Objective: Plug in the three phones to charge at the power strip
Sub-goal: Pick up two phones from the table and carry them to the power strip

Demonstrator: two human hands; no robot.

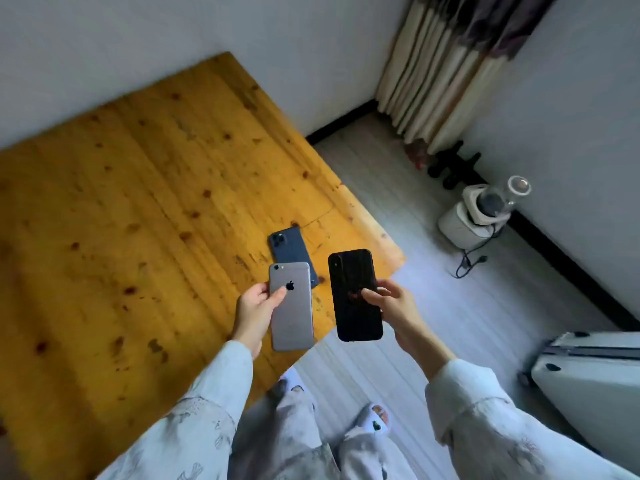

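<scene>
My left hand (255, 310) grips a silver-grey phone (294, 313) by its left edge, back side up, above the near corner of the wooden table (138, 202). My right hand (388, 299) holds a black phone (353, 271) from its right side, thumb across the back, over the table's edge. A dark blue phone (289, 242) lies flat on the table just beyond the silver one, partly hidden behind it. No power strip or charging cable is in sight.
A white appliance (474, 216) with a loose black cord (467, 263) stands on the floor by the right wall. Black dumbbells (453, 164) lie below the curtain (446, 71). A white suitcase (588, 375) sits at the right. My slippered feet (377, 415) stand on grey floorboards.
</scene>
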